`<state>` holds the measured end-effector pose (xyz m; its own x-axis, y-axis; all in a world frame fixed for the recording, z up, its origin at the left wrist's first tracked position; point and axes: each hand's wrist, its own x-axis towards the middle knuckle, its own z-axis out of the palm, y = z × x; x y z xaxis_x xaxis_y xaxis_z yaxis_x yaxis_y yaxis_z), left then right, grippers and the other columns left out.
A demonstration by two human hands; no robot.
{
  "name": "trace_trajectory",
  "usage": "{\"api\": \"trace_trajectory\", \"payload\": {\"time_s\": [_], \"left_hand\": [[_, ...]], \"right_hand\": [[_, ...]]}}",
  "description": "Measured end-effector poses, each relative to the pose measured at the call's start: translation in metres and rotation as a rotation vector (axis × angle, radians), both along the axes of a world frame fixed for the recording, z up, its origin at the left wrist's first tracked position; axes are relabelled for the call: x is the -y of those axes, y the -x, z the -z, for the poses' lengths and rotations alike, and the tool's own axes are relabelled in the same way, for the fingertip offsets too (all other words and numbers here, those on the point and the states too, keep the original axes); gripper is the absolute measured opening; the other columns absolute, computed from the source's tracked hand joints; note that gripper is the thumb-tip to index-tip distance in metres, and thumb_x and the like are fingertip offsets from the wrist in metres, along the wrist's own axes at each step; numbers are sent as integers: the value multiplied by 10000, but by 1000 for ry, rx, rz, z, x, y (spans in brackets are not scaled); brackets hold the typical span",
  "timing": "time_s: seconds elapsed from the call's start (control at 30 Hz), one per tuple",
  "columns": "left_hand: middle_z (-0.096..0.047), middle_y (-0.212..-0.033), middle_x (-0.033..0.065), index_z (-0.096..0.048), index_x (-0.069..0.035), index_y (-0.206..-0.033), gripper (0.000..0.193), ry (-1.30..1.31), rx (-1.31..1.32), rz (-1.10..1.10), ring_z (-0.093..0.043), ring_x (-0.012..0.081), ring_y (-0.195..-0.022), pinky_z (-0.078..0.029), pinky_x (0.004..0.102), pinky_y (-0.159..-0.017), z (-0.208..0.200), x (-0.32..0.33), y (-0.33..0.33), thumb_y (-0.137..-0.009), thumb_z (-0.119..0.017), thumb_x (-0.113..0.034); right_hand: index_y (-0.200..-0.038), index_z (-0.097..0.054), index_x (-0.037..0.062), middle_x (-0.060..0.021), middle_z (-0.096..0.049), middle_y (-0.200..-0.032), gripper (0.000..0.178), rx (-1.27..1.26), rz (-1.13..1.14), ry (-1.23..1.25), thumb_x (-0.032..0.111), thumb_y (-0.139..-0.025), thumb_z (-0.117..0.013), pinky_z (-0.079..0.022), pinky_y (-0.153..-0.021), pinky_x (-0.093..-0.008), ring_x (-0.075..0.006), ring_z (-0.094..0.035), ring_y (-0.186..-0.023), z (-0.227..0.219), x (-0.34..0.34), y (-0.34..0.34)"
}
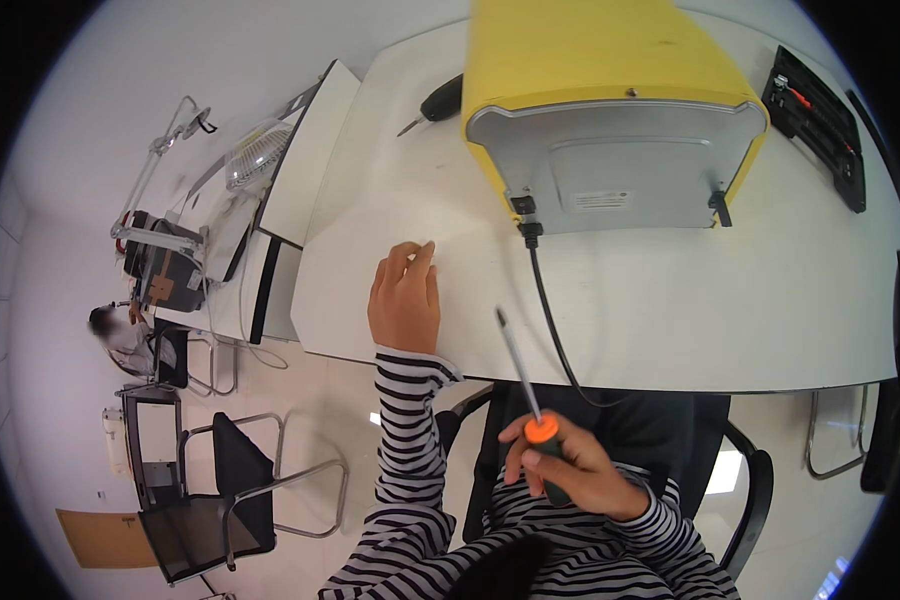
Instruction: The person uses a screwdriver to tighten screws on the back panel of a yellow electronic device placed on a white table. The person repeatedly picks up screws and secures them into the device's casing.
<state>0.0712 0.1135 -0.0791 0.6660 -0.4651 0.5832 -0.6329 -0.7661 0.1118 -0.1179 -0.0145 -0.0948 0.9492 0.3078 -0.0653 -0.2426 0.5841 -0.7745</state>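
A screwdriver (541, 427) is sitting on the person's side of the yellow machine (610, 50), its tip pointing toward the machine; the right hand (592, 472) is closing firmly around its handle. The left hand (406, 306) is curling its fingers over the table (670, 315), left of the machine's near end; whether it is holding anything small, I cannot tell. A black cord (546, 305) is running from the machine's grey panel (640, 170) toward the person. Right of the machine, a black tool case (832, 152) is lying open.

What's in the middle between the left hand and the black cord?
In the head view, the tip end of the screwdriver shows between the left hand and the black power cord, with white tabletop behind.
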Motion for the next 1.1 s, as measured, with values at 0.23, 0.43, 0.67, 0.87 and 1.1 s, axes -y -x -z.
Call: {"api": "trace_trajectory", "payload": {"time_s": [0.23, 0.43, 0.67, 0.87, 1.1], "left_hand": [[-528, -780, 29, -596, -29, -815, 105, -7, -74, -54, -525, 186, -747, -455, 286, -610, 16, 4, -3, -728, -539, -16], [-539, -857, 89, -574, -15, -914, 178, 3, -98, 94, -526, 241, -724, -436, 301, -656, 16, 2, 10, -750, -504, -18], [-527, -911, 97, -555, -11, -972, 220, 61, -152, 1, -527, 242, -791, -439, 301, -680, 14, 9, 6, -765, -527, -81], [-545, -799, 78, -585, -6, -815, 98, 70, -129, -23, -527, 243, -737, -428, 302, -649, 13, 19, 4, -751, -514, -33], [-557, -784, 83, -596, -10, -814, 106, 204, -72, 30, -540, 211, -694, -434, 264, -615, 17, 9, 23, -734, -533, 17]], "right_hand": [[-1067, -420, 33, -37, -540, -780, 234, -23, -71, 22, 173, -879, -418, -382, -516, -171, -48, -451, -567, 27, -12, 20], [-1073, -415, 35, -36, -538, -788, 241, 1, -83, 54, 183, -882, -412, -391, -526, -172, -46, -452, -590, 25, -13, 19], [-1067, -426, 22, -64, -547, -793, 219, -55, -89, 77, 118, -871, -417, -400, -537, -177, -55, -460, -599, 21, -7, 20], [-1065, -422, 26, -48, -563, -797, 224, -9, -79, 294, 128, -865, -422, -431, -547, -179, -76, -526, -676, 20, -6, 22], [-1013, -419, 2, -65, -558, -714, 216, 269, 96, 601, 96, -824, -461, -439, -486, -248, -143, -556, -599, 28, -4, 19]]}}
